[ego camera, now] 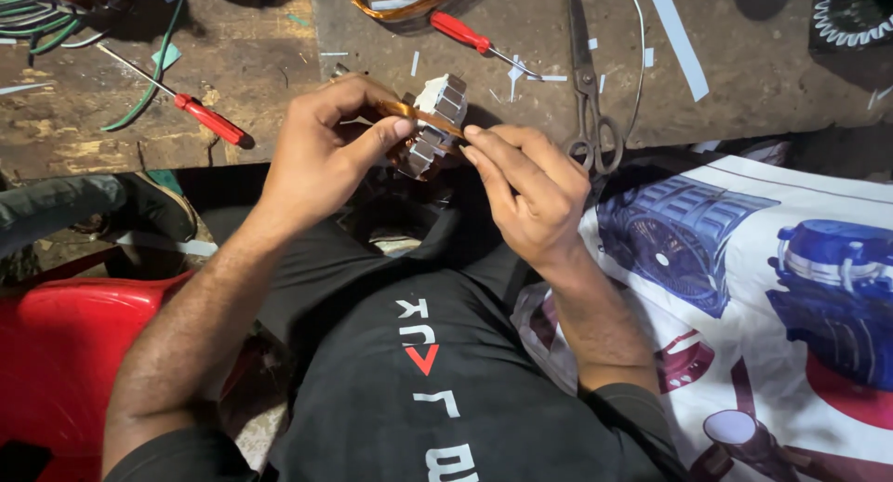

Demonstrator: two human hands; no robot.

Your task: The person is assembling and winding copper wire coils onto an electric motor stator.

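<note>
Copper coil (pixel 423 117) pinched by left hand (pixel 321 156) against slotted metal core (pixel 435 119); right hand (pixel 530 189) fingertips grip its other end, keeping it taut

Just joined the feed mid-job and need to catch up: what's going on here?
A seated person holds a small motor stator core with copper winding at the workbench's edge. The left hand grips it from the side; the right hand pinches a thin strip against it. Two red-handled screwdrivers and scissors lie untouched on the bench.
</note>
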